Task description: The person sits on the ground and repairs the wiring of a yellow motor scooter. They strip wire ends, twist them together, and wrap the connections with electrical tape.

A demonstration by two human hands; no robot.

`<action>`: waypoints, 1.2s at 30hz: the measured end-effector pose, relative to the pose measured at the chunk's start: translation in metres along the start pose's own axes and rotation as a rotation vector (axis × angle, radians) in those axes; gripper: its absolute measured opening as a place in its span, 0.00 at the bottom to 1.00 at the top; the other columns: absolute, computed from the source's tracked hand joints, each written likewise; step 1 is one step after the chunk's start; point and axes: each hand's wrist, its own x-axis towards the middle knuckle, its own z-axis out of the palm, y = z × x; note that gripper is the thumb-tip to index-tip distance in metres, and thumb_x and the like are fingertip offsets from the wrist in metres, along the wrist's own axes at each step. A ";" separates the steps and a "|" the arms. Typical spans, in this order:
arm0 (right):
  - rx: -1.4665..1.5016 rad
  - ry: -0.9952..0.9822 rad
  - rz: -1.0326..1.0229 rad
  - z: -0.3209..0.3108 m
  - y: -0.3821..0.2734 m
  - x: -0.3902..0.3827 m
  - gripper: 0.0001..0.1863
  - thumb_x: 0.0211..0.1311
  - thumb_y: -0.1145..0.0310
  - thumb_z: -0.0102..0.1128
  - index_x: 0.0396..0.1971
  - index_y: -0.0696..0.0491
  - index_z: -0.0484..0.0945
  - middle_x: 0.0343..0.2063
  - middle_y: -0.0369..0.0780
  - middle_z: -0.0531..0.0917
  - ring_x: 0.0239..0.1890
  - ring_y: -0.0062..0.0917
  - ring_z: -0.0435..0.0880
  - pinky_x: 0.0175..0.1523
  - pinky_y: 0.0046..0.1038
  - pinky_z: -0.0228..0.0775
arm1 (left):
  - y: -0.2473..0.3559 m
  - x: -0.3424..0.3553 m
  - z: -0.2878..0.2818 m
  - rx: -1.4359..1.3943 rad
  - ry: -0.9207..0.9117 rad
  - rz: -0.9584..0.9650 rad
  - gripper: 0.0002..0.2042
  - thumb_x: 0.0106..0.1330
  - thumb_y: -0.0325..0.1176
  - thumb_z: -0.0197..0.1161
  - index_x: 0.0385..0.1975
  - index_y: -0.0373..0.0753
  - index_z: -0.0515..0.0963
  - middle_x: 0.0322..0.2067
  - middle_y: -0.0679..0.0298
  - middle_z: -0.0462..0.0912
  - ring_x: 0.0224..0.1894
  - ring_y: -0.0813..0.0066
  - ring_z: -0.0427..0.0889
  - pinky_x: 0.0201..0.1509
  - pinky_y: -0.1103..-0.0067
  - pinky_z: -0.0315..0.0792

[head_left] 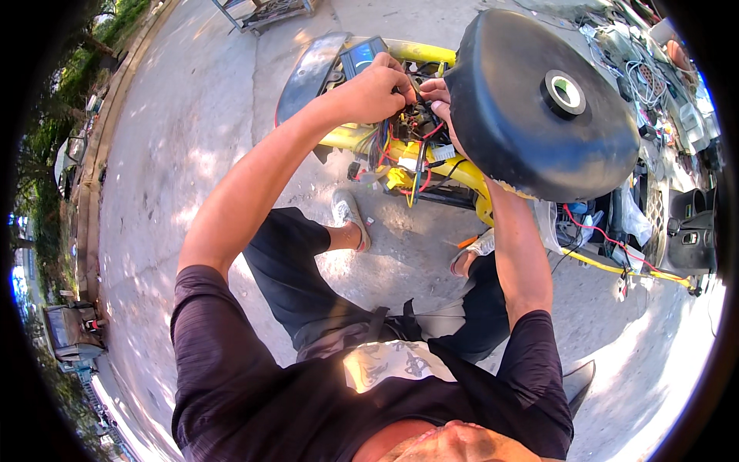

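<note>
My left hand [379, 88] is closed in a pinch over a tangle of thin wires [416, 127] in the yellow frame [462, 175] of a two-wheeler. Facing it, my right hand [442, 106] has its fingertips brought together by the same wires; the black seat [531, 146] covers part of this hand. A thin dark wire seems to pass between both sets of fingertips, small in the picture. The seat is tilted up to the right of the wires, and a roll of black tape [567, 94] lies on it. Beside my left hand is a dark box with a blue face [363, 57].
Red, yellow and blue wire ends with connectors [400, 179] hang off the frame's near side. To the right lies a heap of cables and plastic parts [650, 85], with a black plastic housing [689, 231] nearer. My shoes [350, 219] stand on concrete close to the frame.
</note>
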 end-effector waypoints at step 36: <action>0.036 0.137 -0.183 0.012 0.008 0.008 0.06 0.64 0.81 0.71 0.37 0.57 0.83 0.31 0.35 0.85 0.37 0.20 0.83 0.47 0.26 0.78 | 0.020 0.003 0.002 0.281 0.099 -0.048 0.11 0.65 0.38 0.73 0.43 0.42 0.92 0.52 0.51 0.83 0.56 0.55 0.87 0.60 0.64 0.80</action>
